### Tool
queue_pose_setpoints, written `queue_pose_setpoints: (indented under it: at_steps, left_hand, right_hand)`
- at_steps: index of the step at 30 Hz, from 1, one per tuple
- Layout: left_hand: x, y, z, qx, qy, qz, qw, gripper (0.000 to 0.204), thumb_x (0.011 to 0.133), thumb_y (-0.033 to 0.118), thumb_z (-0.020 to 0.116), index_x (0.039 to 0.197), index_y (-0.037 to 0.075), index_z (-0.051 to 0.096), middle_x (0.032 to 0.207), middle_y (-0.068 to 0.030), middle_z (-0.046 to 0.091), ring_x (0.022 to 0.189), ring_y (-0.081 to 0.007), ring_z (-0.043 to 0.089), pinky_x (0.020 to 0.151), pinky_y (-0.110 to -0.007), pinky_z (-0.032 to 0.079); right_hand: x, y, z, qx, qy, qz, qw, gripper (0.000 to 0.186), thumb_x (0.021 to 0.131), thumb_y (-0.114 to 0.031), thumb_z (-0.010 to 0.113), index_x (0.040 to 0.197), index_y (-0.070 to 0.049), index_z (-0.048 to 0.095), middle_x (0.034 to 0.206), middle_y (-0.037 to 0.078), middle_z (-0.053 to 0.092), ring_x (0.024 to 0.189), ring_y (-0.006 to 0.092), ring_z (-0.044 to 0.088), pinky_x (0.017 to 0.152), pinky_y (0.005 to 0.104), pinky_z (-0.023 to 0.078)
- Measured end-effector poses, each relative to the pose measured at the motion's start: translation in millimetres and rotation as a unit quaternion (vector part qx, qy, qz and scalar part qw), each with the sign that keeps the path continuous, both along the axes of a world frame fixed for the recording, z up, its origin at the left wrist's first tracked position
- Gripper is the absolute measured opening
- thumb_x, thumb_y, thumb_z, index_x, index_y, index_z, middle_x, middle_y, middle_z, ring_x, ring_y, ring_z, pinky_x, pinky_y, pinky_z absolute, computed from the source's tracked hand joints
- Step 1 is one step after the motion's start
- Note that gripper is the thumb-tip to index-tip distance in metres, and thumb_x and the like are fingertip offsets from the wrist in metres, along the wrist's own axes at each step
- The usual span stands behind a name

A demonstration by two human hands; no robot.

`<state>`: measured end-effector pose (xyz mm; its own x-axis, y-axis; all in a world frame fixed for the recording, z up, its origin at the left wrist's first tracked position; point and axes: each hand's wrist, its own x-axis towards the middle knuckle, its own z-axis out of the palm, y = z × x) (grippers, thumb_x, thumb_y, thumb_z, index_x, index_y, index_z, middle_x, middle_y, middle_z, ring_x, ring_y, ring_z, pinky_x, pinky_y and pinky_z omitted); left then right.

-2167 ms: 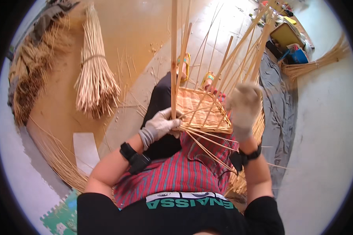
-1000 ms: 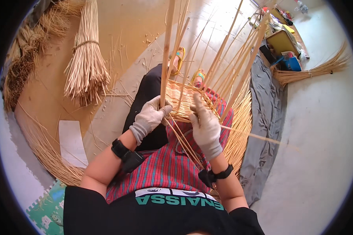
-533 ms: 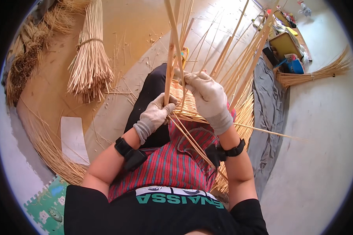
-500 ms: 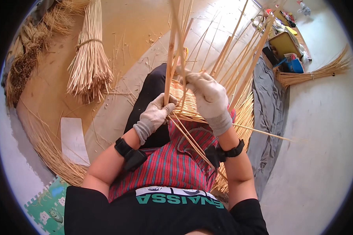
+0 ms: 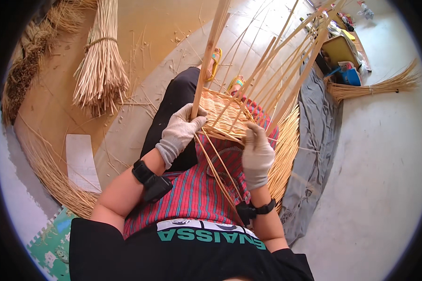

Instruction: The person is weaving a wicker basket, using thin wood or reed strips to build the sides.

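Centrally, the left hand (image 5: 180,131) holds the basket (image 5: 219,107) by its lower-left corner, the right hand (image 5: 258,155), grip unclear, at its lower-right edge; pale floor (image 5: 375,168) spans frame right.

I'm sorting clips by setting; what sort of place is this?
Probably a small basket-weaving workspace: a partly woven basket with long stakes, a tied cane bundle at upper left, and another tied bundle at right.

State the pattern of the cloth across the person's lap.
Red with narrow blue-grey stripes; the lap cloth shows best in the head view.
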<state>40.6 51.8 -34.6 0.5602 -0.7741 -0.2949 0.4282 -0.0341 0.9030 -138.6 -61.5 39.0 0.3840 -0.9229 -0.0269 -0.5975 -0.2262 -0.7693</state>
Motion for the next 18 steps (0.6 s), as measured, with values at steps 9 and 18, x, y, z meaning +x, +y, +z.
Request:
queue_pose_setpoints:
  at_steps: [9,18]
  left_hand:
    - [1.3,2.5,0.6,0.037,-0.007,-0.023,0.999,0.014,0.095,0.008,0.075,0.106,0.006,0.068,0.091,0.0013,0.067,0.083,-0.0079,0.060,0.075,-0.026,0.053]
    - [16.3,15.4,4.0,0.026,-0.002,-0.099,0.995,0.023,0.101,0.028,0.072,0.110,0.007,0.069,0.091,-0.0003,0.069,0.067,-0.0076,0.063,0.055,-0.022,0.050]
  right_hand:
    - [50.9,11.1,-8.2,-0.204,0.188,0.314,0.908,0.075,0.094,-0.023,0.068,0.160,-0.004,0.036,0.101,0.018,0.073,0.100,0.0370,0.066,0.088,0.0492,0.051]
    - [35.6,0.5,23.6,-0.224,0.183,0.443,0.848,0.084,0.089,-0.035,0.074,0.150,0.012,0.039,0.096,0.023,0.071,0.101,0.0388,0.067,0.088,0.0460,0.054]
